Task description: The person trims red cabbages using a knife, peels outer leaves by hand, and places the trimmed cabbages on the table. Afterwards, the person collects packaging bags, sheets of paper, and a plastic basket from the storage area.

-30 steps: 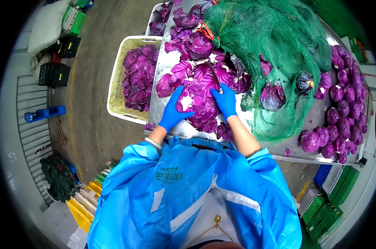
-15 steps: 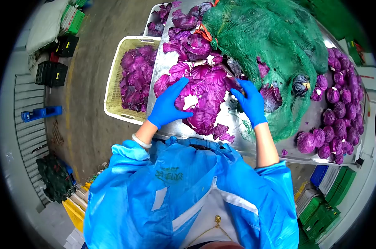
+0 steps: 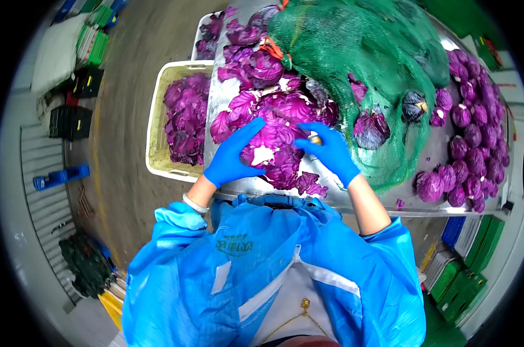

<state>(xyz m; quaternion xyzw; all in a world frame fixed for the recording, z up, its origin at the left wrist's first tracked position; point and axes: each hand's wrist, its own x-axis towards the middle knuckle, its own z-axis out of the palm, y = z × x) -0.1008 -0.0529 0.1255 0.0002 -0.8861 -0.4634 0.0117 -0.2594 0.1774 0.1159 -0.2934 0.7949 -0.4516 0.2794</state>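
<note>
"Fingers of the left hand (image 3: 230, 159), how do they stand?"

"Spread, thumb well apart from the rest, cupped at the near left side of a mound of purple cabbage leaves (image 3: 285, 130). Blue glove"

"And the right hand (image 3: 331, 153)?"

"Also gloved. Fingers closed on a pale handle (image 3: 316, 139), only a bit of it showing. Thin dark blade (image 3: 282, 115) seems to reach left over the mound; too blurred to be sure of its edge"

"Where does the mound lie?"

"On the metal table (image 3: 221, 92), between the two hands, white stem pieces among the leaves"

"Surroundings?"

"Left of the table, a pale basket (image 3: 154, 130) with more purple leaves inside. Right of the mound, green netting (image 3: 377, 52) spread on the metal, a dark cabbage (image 3: 413, 107) by its right part. Farther right, trimmed purple heads (image 3: 476, 136) gathered along the table's right side"
</note>
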